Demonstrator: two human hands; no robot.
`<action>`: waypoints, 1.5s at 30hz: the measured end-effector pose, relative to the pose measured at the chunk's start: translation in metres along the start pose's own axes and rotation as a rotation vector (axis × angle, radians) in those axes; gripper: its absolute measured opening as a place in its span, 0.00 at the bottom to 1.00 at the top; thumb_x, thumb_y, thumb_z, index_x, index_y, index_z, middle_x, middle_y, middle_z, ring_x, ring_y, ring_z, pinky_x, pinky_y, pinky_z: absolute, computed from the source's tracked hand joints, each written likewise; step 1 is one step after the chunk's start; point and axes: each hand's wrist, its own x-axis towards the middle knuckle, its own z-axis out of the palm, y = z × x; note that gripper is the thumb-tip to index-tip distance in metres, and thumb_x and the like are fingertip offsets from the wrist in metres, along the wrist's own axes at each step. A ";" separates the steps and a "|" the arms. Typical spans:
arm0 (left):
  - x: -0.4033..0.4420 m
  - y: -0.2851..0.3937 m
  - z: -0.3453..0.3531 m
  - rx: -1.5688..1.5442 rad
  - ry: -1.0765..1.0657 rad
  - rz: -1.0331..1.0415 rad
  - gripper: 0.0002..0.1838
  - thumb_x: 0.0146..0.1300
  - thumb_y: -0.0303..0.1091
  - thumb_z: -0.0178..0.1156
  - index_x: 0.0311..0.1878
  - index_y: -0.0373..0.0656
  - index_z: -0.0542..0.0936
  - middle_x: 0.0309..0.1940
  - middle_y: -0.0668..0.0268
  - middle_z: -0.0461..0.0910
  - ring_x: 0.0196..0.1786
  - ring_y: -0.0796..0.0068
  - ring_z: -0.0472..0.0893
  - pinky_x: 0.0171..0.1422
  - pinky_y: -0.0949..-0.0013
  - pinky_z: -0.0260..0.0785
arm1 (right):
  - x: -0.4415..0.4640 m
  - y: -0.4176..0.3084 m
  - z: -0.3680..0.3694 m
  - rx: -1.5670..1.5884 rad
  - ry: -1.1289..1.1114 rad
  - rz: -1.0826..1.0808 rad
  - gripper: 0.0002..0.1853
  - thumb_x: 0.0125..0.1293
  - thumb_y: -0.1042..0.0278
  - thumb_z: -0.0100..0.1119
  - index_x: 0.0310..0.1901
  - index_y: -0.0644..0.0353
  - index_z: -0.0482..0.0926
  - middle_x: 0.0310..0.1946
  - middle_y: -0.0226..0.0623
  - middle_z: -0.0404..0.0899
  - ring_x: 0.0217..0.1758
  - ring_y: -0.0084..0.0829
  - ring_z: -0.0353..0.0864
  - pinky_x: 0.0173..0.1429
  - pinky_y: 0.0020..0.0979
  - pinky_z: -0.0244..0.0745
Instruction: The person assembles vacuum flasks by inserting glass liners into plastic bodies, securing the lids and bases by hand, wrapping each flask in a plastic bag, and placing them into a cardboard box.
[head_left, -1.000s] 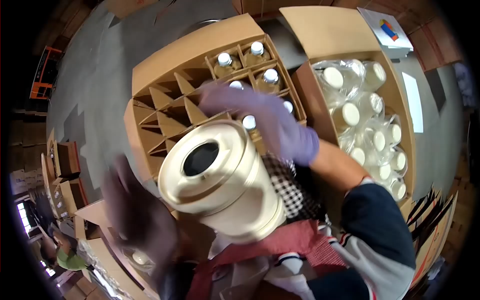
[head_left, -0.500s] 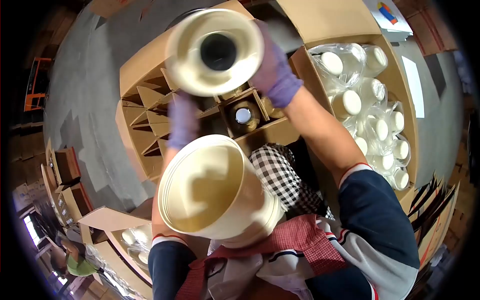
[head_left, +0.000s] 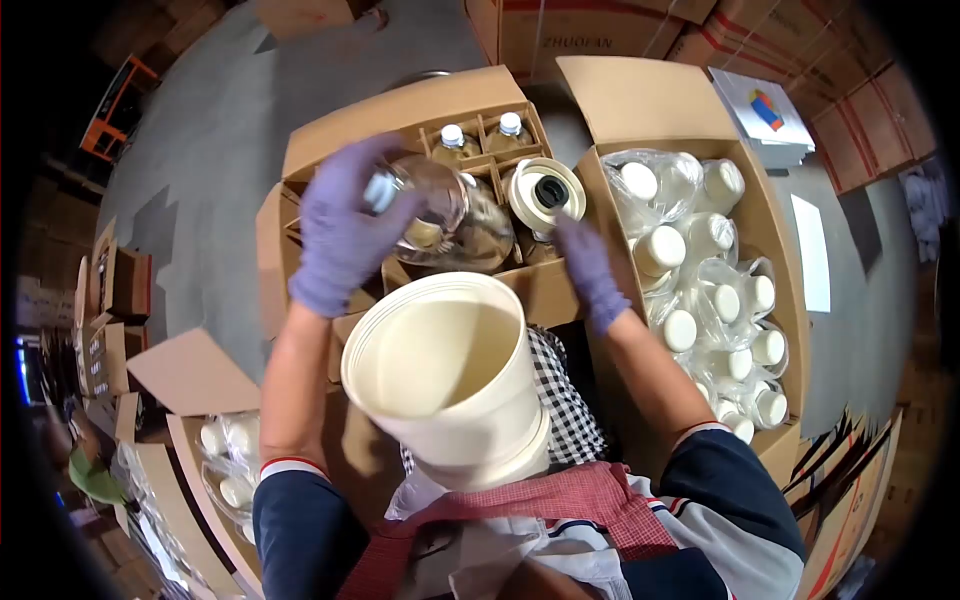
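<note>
My left hand (head_left: 345, 225), in a purple glove, is closed round the neck end of a clear glass bottle (head_left: 465, 235) lying tilted over the divided carton (head_left: 415, 98). My right hand (head_left: 590, 265), also gloved and partly blurred, is beside the cream lid (head_left: 546, 195) with a black centre, its fingertips at the lid's lower edge; whether it grips the lid is unclear. That lid rests at the carton's right side. A large cream container (head_left: 440, 350) stands open-topped in front of my body. White-capped bottles (head_left: 452, 137) sit in the carton's back compartments.
At the right, an open carton (head_left: 655, 105) holds several plastic-wrapped, white-lidded containers (head_left: 660, 250). Another open carton (head_left: 190, 375) with similar containers is at the lower left. A person in green (head_left: 95, 475) is at the far left. Stacked boxes (head_left: 590, 35) stand at the back.
The cream lid has gone from above the carton to its right side, away from my hands' earlier raised position. A glass bottle is now in my left hand. My right hand has moved down and right.
</note>
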 end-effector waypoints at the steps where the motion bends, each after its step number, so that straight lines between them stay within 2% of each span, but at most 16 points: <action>1: 0.003 0.029 -0.025 0.049 0.024 0.029 0.23 0.48 0.30 0.72 0.51 0.44 0.81 0.41 0.60 0.82 0.45 0.58 0.82 0.50 0.63 0.77 | -0.007 -0.013 0.025 0.313 -0.198 0.244 0.28 0.74 0.48 0.49 0.67 0.57 0.68 0.62 0.47 0.74 0.58 0.41 0.79 0.63 0.38 0.74; 4: -0.008 0.115 -0.066 0.256 -0.322 0.432 0.25 0.50 0.34 0.72 0.54 0.44 0.81 0.55 0.55 0.77 0.62 0.57 0.74 0.66 0.61 0.66 | -0.008 -0.103 0.067 1.244 -0.810 0.321 0.42 0.68 0.25 0.45 0.68 0.55 0.66 0.57 0.36 0.78 0.53 0.34 0.82 0.58 0.39 0.80; 6: -0.016 0.142 -0.073 0.079 -0.546 0.525 0.35 0.52 0.46 0.70 0.64 0.45 0.76 0.66 0.52 0.69 0.73 0.53 0.63 0.78 0.56 0.53 | -0.019 -0.151 0.063 1.308 -0.993 0.246 0.39 0.69 0.28 0.47 0.65 0.56 0.70 0.55 0.38 0.79 0.54 0.34 0.82 0.60 0.39 0.79; 11: 0.006 0.083 -0.102 -0.345 0.388 0.016 0.42 0.61 0.48 0.67 0.74 0.41 0.62 0.69 0.55 0.65 0.73 0.58 0.65 0.74 0.56 0.62 | -0.040 -0.181 0.044 1.024 -1.038 0.123 0.41 0.65 0.44 0.64 0.73 0.58 0.62 0.63 0.41 0.75 0.61 0.32 0.79 0.67 0.35 0.75; 13: -0.010 0.073 -0.112 -0.932 0.230 -0.130 0.44 0.63 0.48 0.65 0.76 0.40 0.57 0.70 0.56 0.66 0.72 0.60 0.67 0.74 0.59 0.62 | -0.045 -0.169 0.044 0.315 -1.056 -0.352 0.47 0.66 0.44 0.62 0.77 0.63 0.53 0.71 0.42 0.66 0.71 0.31 0.67 0.75 0.35 0.62; 19: -0.062 0.047 -0.092 -1.048 -0.449 -0.211 0.48 0.45 0.42 0.74 0.71 0.38 0.68 0.70 0.55 0.69 0.73 0.59 0.67 0.78 0.58 0.57 | -0.103 -0.124 0.035 0.463 -0.927 -0.354 0.51 0.72 0.30 0.44 0.79 0.65 0.41 0.79 0.45 0.46 0.82 0.37 0.45 0.81 0.36 0.44; 21: -0.045 0.029 -0.093 -0.532 -0.845 0.134 0.44 0.44 0.47 0.75 0.67 0.42 0.75 0.69 0.55 0.71 0.72 0.57 0.69 0.77 0.57 0.60 | -0.090 -0.096 0.051 0.424 -0.828 -0.397 0.51 0.71 0.27 0.41 0.78 0.65 0.45 0.76 0.46 0.55 0.77 0.37 0.56 0.79 0.36 0.51; 25: -0.020 0.062 -0.084 -0.272 -0.825 0.075 0.36 0.47 0.52 0.74 0.59 0.45 0.81 0.55 0.56 0.81 0.60 0.58 0.79 0.65 0.59 0.71 | -0.038 -0.062 0.059 0.489 -0.582 -0.076 0.41 0.76 0.32 0.30 0.70 0.63 0.67 0.65 0.44 0.74 0.68 0.38 0.73 0.73 0.36 0.64; 29: -0.014 0.063 -0.080 0.152 -0.800 0.066 0.27 0.45 0.46 0.74 0.49 0.45 0.83 0.27 0.63 0.80 0.30 0.65 0.80 0.39 0.67 0.72 | 0.082 0.027 0.015 -0.566 -0.074 -0.446 0.24 0.66 0.57 0.60 0.61 0.57 0.75 0.64 0.57 0.71 0.68 0.55 0.69 0.70 0.44 0.67; 31: -0.008 0.060 -0.078 0.157 -1.028 -0.003 0.21 0.46 0.46 0.73 0.41 0.46 0.82 0.25 0.68 0.79 0.29 0.68 0.80 0.37 0.67 0.72 | 0.110 0.078 -0.006 -1.082 -0.259 -0.433 0.28 0.61 0.54 0.64 0.64 0.43 0.75 0.71 0.52 0.63 0.66 0.55 0.72 0.69 0.44 0.69; 35: 0.001 0.064 -0.065 0.247 -1.069 0.041 0.17 0.47 0.45 0.72 0.35 0.49 0.77 0.20 0.72 0.77 0.25 0.68 0.78 0.34 0.66 0.70 | 0.104 0.049 -0.008 -1.053 -0.399 -0.365 0.26 0.61 0.55 0.62 0.63 0.45 0.76 0.69 0.46 0.67 0.64 0.54 0.74 0.68 0.45 0.71; 36: 0.011 0.071 -0.070 0.298 -1.230 -0.072 0.26 0.56 0.55 0.68 0.47 0.43 0.81 0.30 0.61 0.83 0.31 0.64 0.83 0.40 0.62 0.74 | 0.099 0.039 -0.011 -0.926 -0.350 -0.348 0.26 0.62 0.57 0.62 0.62 0.47 0.76 0.66 0.47 0.71 0.63 0.53 0.75 0.67 0.44 0.71; 37: 0.009 0.054 -0.067 0.306 -1.216 -0.074 0.26 0.56 0.55 0.68 0.47 0.43 0.81 0.30 0.61 0.83 0.31 0.64 0.83 0.40 0.62 0.74 | 0.093 0.022 -0.010 -0.799 -0.301 -0.336 0.25 0.63 0.59 0.62 0.62 0.48 0.76 0.62 0.48 0.75 0.62 0.52 0.77 0.67 0.44 0.72; 39: -0.007 0.011 -0.060 -0.087 -0.293 0.237 0.33 0.56 0.49 0.71 0.60 0.41 0.76 0.42 0.57 0.84 0.43 0.64 0.85 0.49 0.61 0.75 | 0.076 -0.031 0.005 -0.310 -0.229 -0.391 0.21 0.71 0.64 0.55 0.63 0.61 0.73 0.54 0.47 0.82 0.58 0.38 0.82 0.62 0.36 0.76; 42: 0.010 0.081 -0.045 -0.376 -0.104 0.089 0.36 0.56 0.36 0.70 0.69 0.41 0.70 0.61 0.54 0.77 0.64 0.58 0.75 0.68 0.57 0.65 | 0.020 -0.146 0.063 0.640 -0.306 -0.216 0.24 0.74 0.62 0.54 0.67 0.61 0.68 0.57 0.42 0.79 0.59 0.29 0.80 0.61 0.32 0.78; 45: 0.017 0.096 -0.060 0.285 -0.018 0.802 0.27 0.58 0.33 0.67 0.64 0.50 0.79 0.68 0.61 0.73 0.73 0.52 0.68 0.80 0.48 0.49 | 0.004 -0.209 0.046 0.640 -0.527 -0.351 0.24 0.74 0.61 0.53 0.67 0.63 0.68 0.58 0.44 0.78 0.60 0.31 0.79 0.62 0.33 0.77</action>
